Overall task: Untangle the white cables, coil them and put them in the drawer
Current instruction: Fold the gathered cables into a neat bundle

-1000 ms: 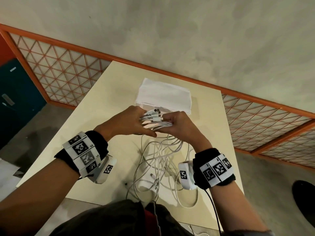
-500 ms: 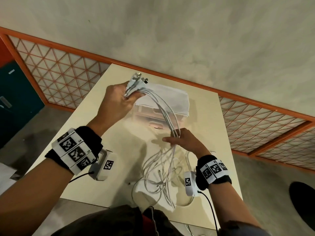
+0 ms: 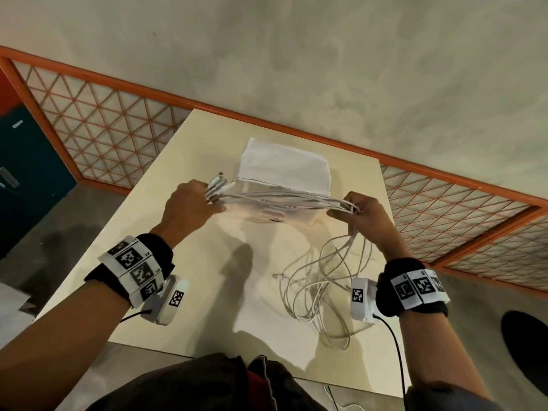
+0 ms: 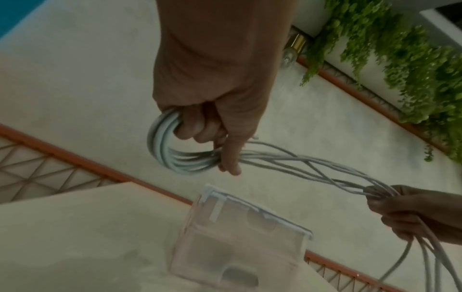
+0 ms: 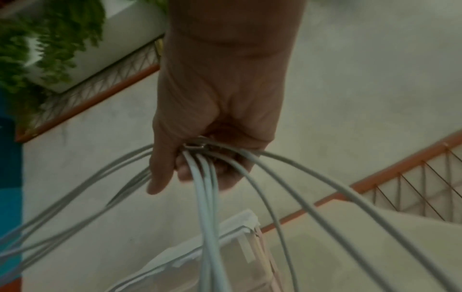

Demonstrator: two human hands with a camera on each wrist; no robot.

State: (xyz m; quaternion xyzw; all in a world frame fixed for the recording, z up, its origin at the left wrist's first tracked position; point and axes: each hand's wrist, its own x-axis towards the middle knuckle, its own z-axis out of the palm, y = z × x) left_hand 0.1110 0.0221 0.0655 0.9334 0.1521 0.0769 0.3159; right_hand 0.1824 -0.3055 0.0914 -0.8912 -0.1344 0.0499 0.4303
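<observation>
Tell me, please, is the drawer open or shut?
Shut: the drawer front sits flush with its white top, its handle cutout visible; the white cables stay outside.

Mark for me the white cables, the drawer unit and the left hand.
white cables (image 3: pixel 281 198), head view: the strands stretched between both hands.
drawer unit (image 3: pixel 284 170), head view: its white top.
left hand (image 3: pixel 189 207), head view: back of the hand gripping the plug ends.

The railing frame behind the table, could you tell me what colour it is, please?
Orange; the railing frame shows best in the head view.
</observation>
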